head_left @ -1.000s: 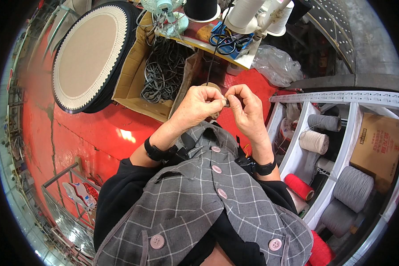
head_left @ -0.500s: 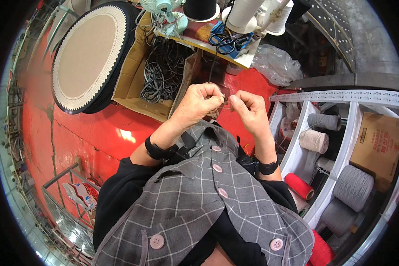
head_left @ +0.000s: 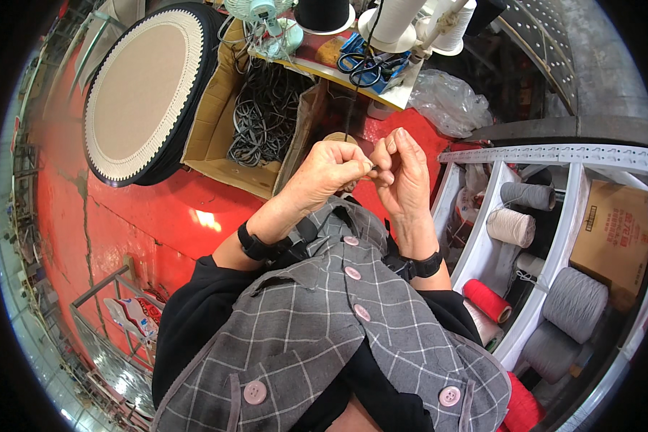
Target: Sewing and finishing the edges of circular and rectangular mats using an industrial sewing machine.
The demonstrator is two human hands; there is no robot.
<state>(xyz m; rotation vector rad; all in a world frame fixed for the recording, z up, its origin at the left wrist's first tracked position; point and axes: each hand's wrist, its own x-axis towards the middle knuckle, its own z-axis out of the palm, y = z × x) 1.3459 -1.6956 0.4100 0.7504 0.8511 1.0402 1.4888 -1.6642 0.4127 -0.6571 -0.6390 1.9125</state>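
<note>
My left hand (head_left: 329, 173) is closed in a pinch, thumb against the bent forefinger. A thin black yarn (head_left: 353, 101) runs down from the table's edge and passes behind that hand. Between the fingertips of both hands shows a tiny dark bit, most likely the yarn's end; it is too small to make out fully. My right hand (head_left: 405, 173) meets the left at the fingertips, its thumb and forefinger pressed together and the other fingers raised. Both hands are in front of my checked grey vest, above the red floor.
Ahead, a small table (head_left: 394, 101) holds yarn cones, a small fan (head_left: 263, 11) and black-handled scissors (head_left: 363, 70). A cardboard box (head_left: 216, 147) of grey cords stands left of it, beside a stack of round mats (head_left: 145, 97). On my right, a white rack (head_left: 554, 237) holds yarn spools and a carton.
My right hand has moved in to touch the left one and turned, its fingers lifting upward. The black yarn has shifted slightly right. My left hand stays pinched in nearly the same place.
</note>
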